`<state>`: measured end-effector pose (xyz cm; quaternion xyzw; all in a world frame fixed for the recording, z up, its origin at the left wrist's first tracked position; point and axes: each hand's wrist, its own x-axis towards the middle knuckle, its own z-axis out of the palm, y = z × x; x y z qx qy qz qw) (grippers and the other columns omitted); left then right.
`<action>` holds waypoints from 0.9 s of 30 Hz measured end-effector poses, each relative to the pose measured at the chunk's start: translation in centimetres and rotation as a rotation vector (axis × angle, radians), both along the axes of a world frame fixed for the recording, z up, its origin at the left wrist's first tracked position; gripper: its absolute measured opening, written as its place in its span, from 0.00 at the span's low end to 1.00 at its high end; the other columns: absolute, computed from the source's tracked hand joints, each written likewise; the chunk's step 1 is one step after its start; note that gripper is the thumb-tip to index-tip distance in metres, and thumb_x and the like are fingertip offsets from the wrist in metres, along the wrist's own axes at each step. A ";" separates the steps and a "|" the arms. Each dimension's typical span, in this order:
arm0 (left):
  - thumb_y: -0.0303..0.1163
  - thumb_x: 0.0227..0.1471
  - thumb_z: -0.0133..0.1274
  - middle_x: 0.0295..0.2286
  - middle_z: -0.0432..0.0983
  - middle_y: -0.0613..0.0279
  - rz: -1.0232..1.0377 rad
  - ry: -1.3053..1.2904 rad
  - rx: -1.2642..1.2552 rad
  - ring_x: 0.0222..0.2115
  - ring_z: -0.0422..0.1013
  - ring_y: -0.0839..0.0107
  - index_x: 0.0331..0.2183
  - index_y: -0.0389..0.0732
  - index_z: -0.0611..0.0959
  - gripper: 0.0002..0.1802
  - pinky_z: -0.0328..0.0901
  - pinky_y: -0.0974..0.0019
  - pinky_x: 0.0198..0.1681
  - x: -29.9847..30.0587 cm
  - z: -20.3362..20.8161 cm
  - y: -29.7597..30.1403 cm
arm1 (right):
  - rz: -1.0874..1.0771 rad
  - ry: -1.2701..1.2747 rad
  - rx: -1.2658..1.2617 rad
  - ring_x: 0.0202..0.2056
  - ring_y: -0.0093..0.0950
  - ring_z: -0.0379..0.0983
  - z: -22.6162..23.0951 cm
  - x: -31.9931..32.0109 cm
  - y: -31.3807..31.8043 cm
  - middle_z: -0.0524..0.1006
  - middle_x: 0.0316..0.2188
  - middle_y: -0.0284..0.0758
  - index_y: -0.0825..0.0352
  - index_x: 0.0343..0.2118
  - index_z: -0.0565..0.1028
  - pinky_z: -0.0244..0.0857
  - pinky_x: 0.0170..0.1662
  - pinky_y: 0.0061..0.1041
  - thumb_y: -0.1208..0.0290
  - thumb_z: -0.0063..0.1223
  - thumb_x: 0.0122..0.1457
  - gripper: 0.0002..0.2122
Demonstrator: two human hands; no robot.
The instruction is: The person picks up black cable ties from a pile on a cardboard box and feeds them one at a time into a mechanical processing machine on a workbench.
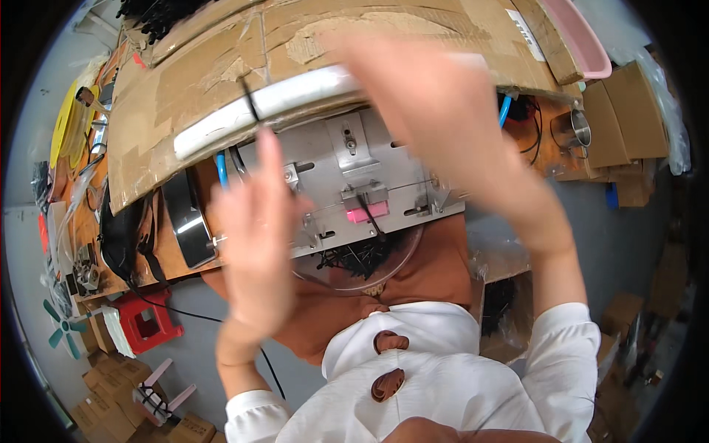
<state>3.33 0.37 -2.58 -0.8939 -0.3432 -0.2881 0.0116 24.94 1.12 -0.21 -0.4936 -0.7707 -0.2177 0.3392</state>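
My left hand (258,236), blurred by motion, is raised left of the metal fixture. A thin black rod (251,100) sticks up from its fingertips, across a white padded roll. My right hand (436,111) is smeared by motion over the cardboard, and its fingers cannot be made out. Between and below the hands lies the metal fixture plate (413,159), with a bracket and a pink block (367,213). Another thin black piece (371,215) lies across that block, its thicker end hanging past the plate's front edge. Below, a clear bowl (402,275) in my lap holds many such black pieces.
A cardboard sheet (214,81) edged with the white roll (310,85) covers the bench behind the fixture. A dark phone (187,221) and a black strap lie to the left. A metal cup (582,127) stands at right, a red stool (144,321) at lower left.
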 end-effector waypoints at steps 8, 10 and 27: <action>0.21 0.42 0.52 0.33 0.67 0.56 -0.023 0.071 -0.207 0.30 0.64 0.65 0.53 0.25 0.68 0.32 0.63 0.67 0.34 3.3 -7.1 -8.9 | -0.176 -0.299 -0.418 0.40 0.43 0.75 5.2 3.0 17.2 0.77 0.34 0.50 0.71 0.34 0.72 0.69 0.41 0.38 0.75 0.45 0.55 0.07; 0.20 0.41 0.52 0.34 0.67 0.57 0.005 0.142 -0.196 0.30 0.63 0.66 0.54 0.26 0.66 0.34 0.63 0.68 0.34 3.7 -7.3 -8.9 | -0.010 -0.034 -0.388 0.39 0.43 0.75 6.1 4.0 15.1 0.77 0.34 0.49 0.73 0.39 0.75 0.69 0.41 0.37 0.74 0.46 0.53 0.12; 0.23 0.43 0.53 0.31 0.67 0.55 -0.065 -0.026 -0.055 0.31 0.66 0.61 0.50 0.34 0.69 0.29 0.64 0.63 0.35 3.7 0.1 -1.2 | -0.076 0.317 -0.393 0.27 0.31 0.74 4.3 8.2 4.1 0.77 0.24 0.43 0.73 0.34 0.75 0.67 0.32 0.27 0.73 0.51 0.55 0.08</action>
